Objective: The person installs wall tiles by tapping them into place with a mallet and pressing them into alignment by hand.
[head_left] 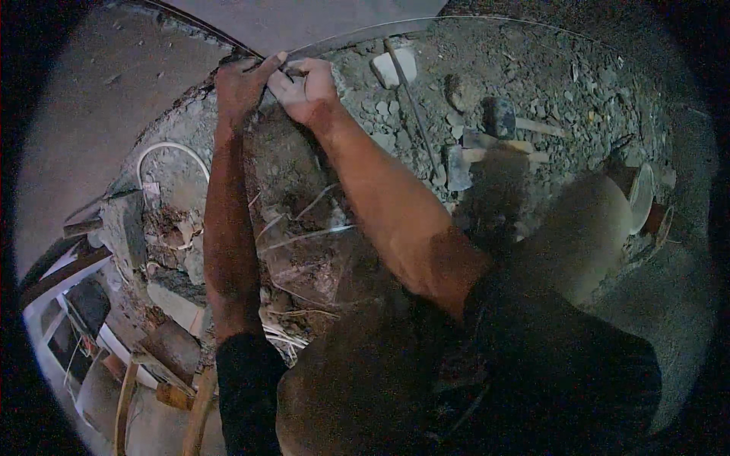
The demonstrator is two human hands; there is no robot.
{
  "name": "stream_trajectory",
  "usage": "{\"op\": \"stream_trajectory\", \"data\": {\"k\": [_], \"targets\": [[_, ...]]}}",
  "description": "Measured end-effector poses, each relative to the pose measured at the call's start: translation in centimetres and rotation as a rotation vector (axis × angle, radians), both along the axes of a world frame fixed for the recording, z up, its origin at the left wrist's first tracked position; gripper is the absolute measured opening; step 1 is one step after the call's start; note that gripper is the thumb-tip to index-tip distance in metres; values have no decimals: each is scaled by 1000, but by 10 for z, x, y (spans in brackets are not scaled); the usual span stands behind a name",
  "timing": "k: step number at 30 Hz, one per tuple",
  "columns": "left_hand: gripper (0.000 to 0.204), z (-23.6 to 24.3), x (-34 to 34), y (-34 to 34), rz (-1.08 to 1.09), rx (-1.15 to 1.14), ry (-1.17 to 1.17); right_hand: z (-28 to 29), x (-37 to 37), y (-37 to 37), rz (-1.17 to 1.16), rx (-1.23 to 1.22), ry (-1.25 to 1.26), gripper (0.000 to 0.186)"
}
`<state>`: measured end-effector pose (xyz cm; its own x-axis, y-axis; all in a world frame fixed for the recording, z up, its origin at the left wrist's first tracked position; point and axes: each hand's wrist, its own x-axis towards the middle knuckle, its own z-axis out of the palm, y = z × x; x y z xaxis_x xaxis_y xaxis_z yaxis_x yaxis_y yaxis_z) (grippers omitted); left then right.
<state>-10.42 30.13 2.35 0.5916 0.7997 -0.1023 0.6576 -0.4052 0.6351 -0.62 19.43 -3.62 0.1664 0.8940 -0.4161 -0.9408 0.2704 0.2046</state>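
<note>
At the far edge of the rubble (pixel 365 114), where it meets a smooth grey surface (pixel 304 23), both my arms are stretched out and my hands meet. My left hand (pixel 242 85) is closed, its thumb and fingers pressed together at the dark edge strip (pixel 220 36). Against it, my right hand (pixel 308 93) has its fingers curled in, with pale dust on them. Whatever sits between the fingers is too small and dark to make out. To the right of my right hand lie a long metal bar (pixel 414 106) and a white block (pixel 395 68).
A black-headed hammer (pixel 499 118) and a wooden-handled tool with a broad metal head (pixel 459 169) lie on the rubble. A bucket (pixel 641 199) stands at right. A curved white pipe (pixel 173 146), concrete chunks (pixel 125 228) and wooden pieces (pixel 125 406) are at left.
</note>
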Motion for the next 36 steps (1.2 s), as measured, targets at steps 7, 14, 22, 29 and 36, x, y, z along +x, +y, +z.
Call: {"op": "stream_trajectory", "data": {"k": [7, 14, 22, 29, 36], "targets": [[58, 6, 8, -4, 69, -21, -35, -41, -6, 6, -115, -442, -1653, 14], [72, 2, -3, 4, 14, 64, -34, -57, -14, 17, -21, -333, -1344, 12], [64, 16, 29, -11, -33, 14, -73, -57, 15, 15, -176, -175, -590, 20], [60, 20, -8, -6, 11, 81, 39, -10, -27, -3, -118, -461, -1546, 30], [64, 14, 16, -6, 12, 69, 45, -58, 1, 14, -128, -315, -1325, 22]]}}
